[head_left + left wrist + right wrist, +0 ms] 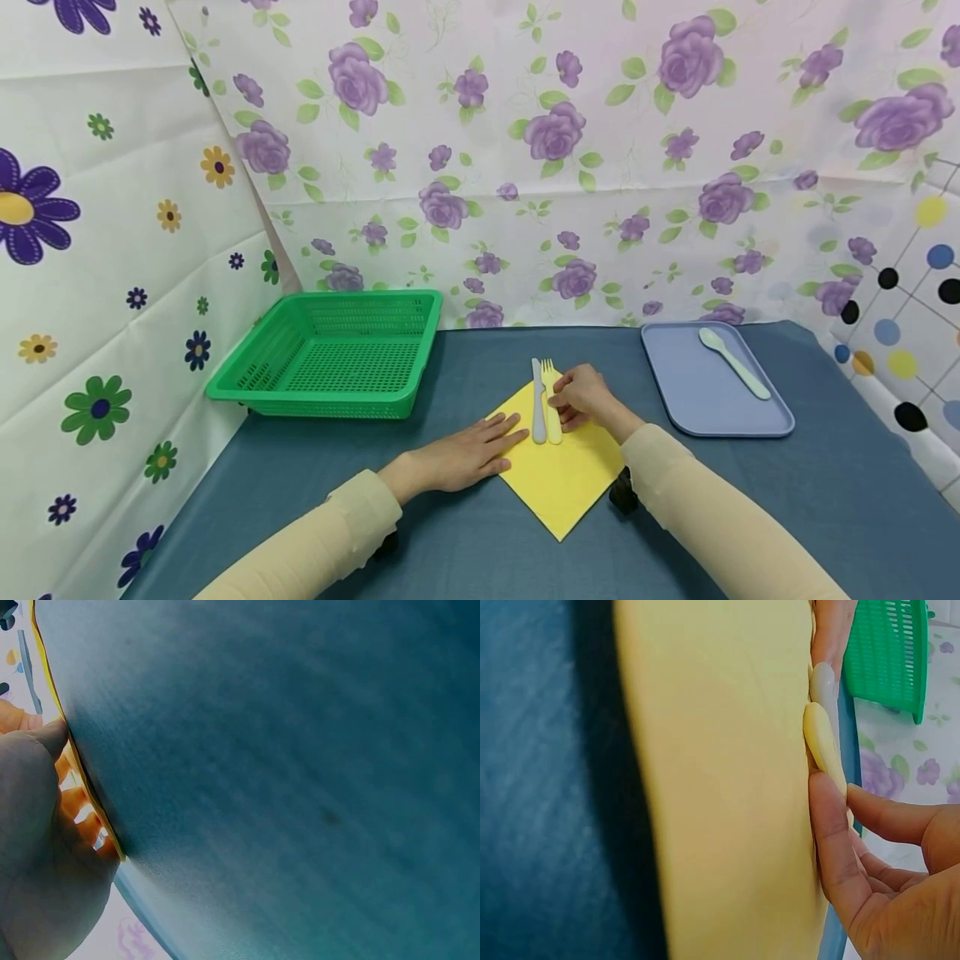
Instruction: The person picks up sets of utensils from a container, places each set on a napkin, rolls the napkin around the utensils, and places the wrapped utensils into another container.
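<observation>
A yellow napkin lies with one corner pointing toward me. On its upper part a grey knife and a pale yellow fork rest side by side, tines and blade pointing away. My right hand pinches the fork between thumb and fingers; the right wrist view shows the grip on the fork's handle, with the knife just beyond. Spread and straight, the fingers of my left hand rest on the napkin's left corner. The left wrist view catches that hand at the napkin's edge.
A green perforated basket stands at the back left. At the right is a blue-grey tray with a pale green spoon on it. Blue cloth covers the table, and flowered curtains hang behind and at the left.
</observation>
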`<state>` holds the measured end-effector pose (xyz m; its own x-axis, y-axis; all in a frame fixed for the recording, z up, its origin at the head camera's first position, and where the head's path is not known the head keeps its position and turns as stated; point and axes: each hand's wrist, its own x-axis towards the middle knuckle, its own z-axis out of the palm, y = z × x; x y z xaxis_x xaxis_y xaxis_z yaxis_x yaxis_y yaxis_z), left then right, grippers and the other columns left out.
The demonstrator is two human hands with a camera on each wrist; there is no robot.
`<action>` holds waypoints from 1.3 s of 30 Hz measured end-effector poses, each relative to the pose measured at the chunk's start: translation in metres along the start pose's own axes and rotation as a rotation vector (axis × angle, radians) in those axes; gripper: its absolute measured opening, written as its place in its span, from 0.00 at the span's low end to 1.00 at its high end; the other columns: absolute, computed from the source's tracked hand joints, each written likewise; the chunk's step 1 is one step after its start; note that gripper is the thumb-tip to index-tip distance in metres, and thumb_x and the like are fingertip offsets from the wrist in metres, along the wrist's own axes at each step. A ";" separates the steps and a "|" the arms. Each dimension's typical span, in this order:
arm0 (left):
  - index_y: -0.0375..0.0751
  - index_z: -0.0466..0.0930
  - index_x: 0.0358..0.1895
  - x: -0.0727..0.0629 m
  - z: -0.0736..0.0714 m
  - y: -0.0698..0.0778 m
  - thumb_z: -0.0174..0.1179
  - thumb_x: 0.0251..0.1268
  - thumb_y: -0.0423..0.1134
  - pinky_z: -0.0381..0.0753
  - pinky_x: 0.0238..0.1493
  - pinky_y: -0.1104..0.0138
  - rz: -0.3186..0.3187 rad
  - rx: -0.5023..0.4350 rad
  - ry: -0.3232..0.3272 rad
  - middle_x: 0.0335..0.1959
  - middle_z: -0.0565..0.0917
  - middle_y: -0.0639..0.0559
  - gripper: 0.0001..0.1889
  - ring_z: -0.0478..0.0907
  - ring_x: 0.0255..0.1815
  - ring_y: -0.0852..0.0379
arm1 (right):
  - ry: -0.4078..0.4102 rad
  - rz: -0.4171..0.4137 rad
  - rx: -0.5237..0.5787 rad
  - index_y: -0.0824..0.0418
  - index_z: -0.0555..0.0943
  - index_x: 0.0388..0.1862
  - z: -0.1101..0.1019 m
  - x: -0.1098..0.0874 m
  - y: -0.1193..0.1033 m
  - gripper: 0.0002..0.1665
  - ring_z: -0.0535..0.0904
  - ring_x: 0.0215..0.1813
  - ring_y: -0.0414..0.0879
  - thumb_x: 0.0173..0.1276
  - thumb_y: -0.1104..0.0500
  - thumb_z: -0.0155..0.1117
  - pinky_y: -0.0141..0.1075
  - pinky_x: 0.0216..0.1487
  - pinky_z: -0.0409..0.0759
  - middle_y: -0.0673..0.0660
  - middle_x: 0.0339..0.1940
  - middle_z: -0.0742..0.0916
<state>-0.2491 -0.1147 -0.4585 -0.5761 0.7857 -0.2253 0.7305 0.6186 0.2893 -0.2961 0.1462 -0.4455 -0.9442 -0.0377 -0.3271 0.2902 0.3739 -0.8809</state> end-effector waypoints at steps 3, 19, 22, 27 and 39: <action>0.56 0.48 0.86 0.000 0.000 0.000 0.37 0.88 0.54 0.48 0.84 0.53 0.002 0.004 -0.001 0.87 0.44 0.53 0.30 0.40 0.87 0.50 | -0.009 0.002 0.014 0.71 0.80 0.54 -0.001 0.001 0.001 0.15 0.83 0.21 0.50 0.71 0.70 0.70 0.45 0.28 0.89 0.66 0.28 0.86; 0.56 0.48 0.86 0.001 0.001 -0.002 0.37 0.88 0.55 0.48 0.83 0.52 0.007 0.007 -0.001 0.87 0.44 0.53 0.30 0.40 0.87 0.50 | -0.029 0.023 0.038 0.71 0.81 0.54 -0.006 0.001 0.001 0.14 0.84 0.22 0.50 0.72 0.68 0.69 0.46 0.30 0.89 0.65 0.28 0.86; 0.57 0.48 0.86 0.002 0.001 -0.002 0.37 0.88 0.55 0.49 0.83 0.52 0.003 0.011 -0.003 0.87 0.44 0.53 0.30 0.40 0.87 0.50 | -0.034 0.022 0.039 0.71 0.81 0.54 -0.008 0.000 0.001 0.14 0.84 0.22 0.50 0.73 0.68 0.68 0.46 0.30 0.90 0.65 0.29 0.87; 0.58 0.46 0.86 0.001 0.000 -0.001 0.37 0.88 0.55 0.47 0.84 0.54 0.001 0.017 -0.008 0.87 0.43 0.54 0.30 0.38 0.87 0.51 | -0.046 0.027 0.053 0.71 0.80 0.54 -0.012 0.002 0.001 0.13 0.83 0.22 0.49 0.73 0.68 0.67 0.46 0.29 0.89 0.64 0.28 0.85; 0.58 0.47 0.86 0.000 -0.001 0.000 0.37 0.88 0.54 0.48 0.84 0.53 -0.001 0.008 -0.004 0.87 0.43 0.54 0.30 0.39 0.87 0.51 | -0.130 0.019 0.079 0.73 0.77 0.59 -0.031 0.004 -0.002 0.17 0.83 0.24 0.48 0.76 0.65 0.65 0.45 0.33 0.90 0.64 0.33 0.85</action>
<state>-0.2492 -0.1151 -0.4578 -0.5756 0.7850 -0.2292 0.7325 0.6195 0.2821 -0.3049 0.1740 -0.4343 -0.9116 -0.1532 -0.3815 0.3244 0.3019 -0.8964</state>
